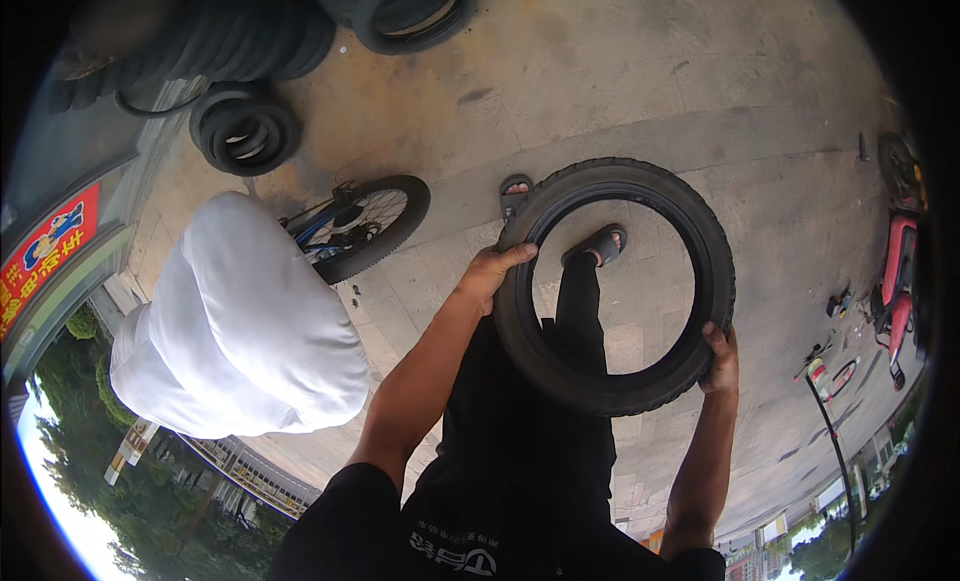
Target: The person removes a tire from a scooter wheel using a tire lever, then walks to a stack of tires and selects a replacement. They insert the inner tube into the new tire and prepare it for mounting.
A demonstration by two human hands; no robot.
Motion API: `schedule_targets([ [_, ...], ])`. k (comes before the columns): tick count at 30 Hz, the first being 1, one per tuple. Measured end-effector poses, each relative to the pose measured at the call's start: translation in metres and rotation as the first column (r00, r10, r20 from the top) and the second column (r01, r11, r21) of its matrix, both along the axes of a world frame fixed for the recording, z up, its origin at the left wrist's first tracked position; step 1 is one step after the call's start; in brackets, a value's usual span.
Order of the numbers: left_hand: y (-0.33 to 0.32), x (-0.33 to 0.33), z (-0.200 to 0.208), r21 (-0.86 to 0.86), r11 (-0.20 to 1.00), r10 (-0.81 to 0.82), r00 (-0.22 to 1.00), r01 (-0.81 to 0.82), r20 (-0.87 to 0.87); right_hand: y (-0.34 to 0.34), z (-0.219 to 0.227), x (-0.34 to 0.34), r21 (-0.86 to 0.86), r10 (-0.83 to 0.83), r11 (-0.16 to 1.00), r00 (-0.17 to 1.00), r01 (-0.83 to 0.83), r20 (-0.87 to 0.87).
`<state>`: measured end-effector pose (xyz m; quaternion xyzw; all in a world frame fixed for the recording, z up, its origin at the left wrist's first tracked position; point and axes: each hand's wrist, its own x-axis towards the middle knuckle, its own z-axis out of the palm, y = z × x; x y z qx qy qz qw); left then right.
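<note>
A black tire with a knobbed tread is held up in front of my body, its open middle facing me. My left hand grips the tire's left side, thumb over the near sidewall and fingers behind it. On the lower right of the tire, my right hand is closed around the rim of rubber with its thumb on the sidewall. The fingers of both hands are partly hidden behind the tire. Through the tire's middle show my sandalled foot and dark trouser leg.
A person in a white top bends at the left, beside a bicycle wheel. Stacked tires stand at the upper left, with another tire at the top. A pink scooter stands far right, near a thin dark pole.
</note>
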<state>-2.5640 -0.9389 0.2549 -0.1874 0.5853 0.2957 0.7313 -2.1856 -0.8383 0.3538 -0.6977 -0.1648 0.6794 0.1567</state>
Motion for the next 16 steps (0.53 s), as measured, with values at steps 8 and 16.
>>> schedule_targets([
  [8, -0.037, 0.036, -0.054, -0.074, 0.997, -0.006, 0.999, 0.003, -0.033, -0.039, -0.071, 0.031, -0.160, -0.009, 0.987, 0.999, 0.003, -0.037],
  [16, -0.041, 0.028, -0.056, -0.073, 0.997, -0.026, 0.996, 0.019, -0.085, -0.054, -0.087, 0.034, -0.169, 0.018, 0.986, 1.000, -0.014, 0.022],
])
